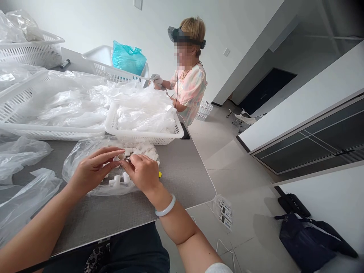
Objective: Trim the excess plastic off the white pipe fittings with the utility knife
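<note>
My left hand [93, 170] and my right hand [141, 172] meet above a clear plastic bag [82, 163] on the grey table [182, 178]. White plastic pipe fittings [115, 182] lie on and in the bag. My left fingers pinch a small white ring-shaped fitting [121, 157]. My right fingers close on a small metal-tipped tool [127, 160] against that fitting. A yellow end [160, 174] sticks out past my right hand, probably the same tool, though my fingers hide the link. A pale bangle [165, 206] circles my right wrist.
White slatted baskets [143, 134] heaped with clear bags fill the far table, and one holds a blue bag [129, 58]. Loose bags [22, 155] lie to my left. Across the table sits a person [187, 83] wearing a headset and a glove. The table edge runs close on my right, above a tiled floor.
</note>
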The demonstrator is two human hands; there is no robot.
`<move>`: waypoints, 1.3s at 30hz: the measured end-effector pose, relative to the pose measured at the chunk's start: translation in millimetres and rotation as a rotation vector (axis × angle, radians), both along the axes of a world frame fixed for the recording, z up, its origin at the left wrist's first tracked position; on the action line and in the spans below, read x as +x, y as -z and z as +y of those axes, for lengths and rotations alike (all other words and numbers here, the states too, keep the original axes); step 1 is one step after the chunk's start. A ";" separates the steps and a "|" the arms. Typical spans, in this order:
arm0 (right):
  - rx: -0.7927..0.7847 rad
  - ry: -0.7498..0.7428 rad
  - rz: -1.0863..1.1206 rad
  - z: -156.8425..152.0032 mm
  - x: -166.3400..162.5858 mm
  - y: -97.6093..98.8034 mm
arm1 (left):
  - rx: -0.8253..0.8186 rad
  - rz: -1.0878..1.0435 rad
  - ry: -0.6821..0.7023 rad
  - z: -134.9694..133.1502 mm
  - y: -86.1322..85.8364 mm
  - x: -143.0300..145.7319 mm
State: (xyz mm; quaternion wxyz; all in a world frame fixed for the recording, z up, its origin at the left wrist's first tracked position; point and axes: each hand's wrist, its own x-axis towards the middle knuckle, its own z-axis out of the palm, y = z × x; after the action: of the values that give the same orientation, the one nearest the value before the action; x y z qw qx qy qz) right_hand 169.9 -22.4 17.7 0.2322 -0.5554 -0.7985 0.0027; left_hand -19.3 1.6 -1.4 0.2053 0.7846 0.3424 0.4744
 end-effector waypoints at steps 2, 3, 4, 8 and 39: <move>0.040 0.015 0.008 1.6 0.5 3.6 | 0.025 -0.003 0.011 1.2 2.1 -0.6; 0.052 0.013 0.007 2.0 0.6 5.1 | 0.028 -0.001 0.012 1.6 2.9 -0.7; 0.060 0.005 0.004 2.2 0.6 6.3 | 0.030 0.002 0.011 2.0 3.5 -0.6; 0.087 -0.032 -0.021 1.6 0.0 8.7 | 0.001 0.018 -0.013 2.8 5.2 0.7; -0.021 -0.038 -0.034 2.9 4.3 2.5 | -0.127 -0.137 -0.022 4.5 22.2 0.1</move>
State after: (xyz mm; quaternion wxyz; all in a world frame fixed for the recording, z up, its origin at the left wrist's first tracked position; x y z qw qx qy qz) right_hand 174.2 -19.5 15.1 0.2127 -0.5424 -0.8127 0.0063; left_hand -19.2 6.1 -23.6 0.2725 0.7318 0.3657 0.5064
